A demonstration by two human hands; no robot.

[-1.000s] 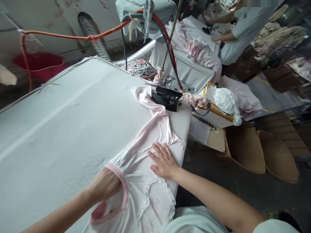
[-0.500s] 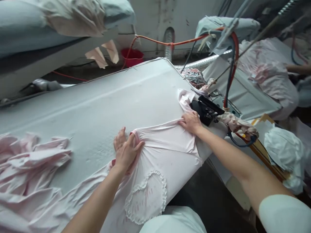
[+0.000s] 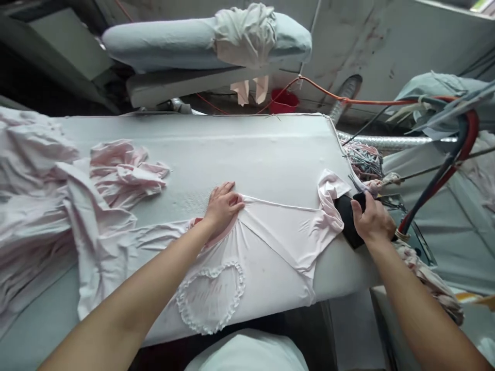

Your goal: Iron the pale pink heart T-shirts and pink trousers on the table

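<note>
A pale pink shirt (image 3: 270,252) with a ruffled heart outline (image 3: 211,299) lies spread on the padded ironing table (image 3: 266,165). My left hand (image 3: 222,210) rests flat at its darker pink neckline, fingers stretched out on the cloth and the table cover. At the table's right end, my right hand (image 3: 373,219) is wrapped round the handle of a black iron (image 3: 346,221), most of which it hides. The iron's near side touches the bunched sleeve end (image 3: 330,198).
Crumpled pink garments (image 3: 38,196) cover the table's left side. A padded sleeve board (image 3: 166,44) with cloth on it stands behind, near a red bucket (image 3: 284,100). Thick hoses (image 3: 441,180) and a tangle of yarn or cloth strips (image 3: 363,159) are at the right.
My right hand has left the shirt's edge and taken hold of the iron. My left hand stays at the neckline. The view has turned to the left.
</note>
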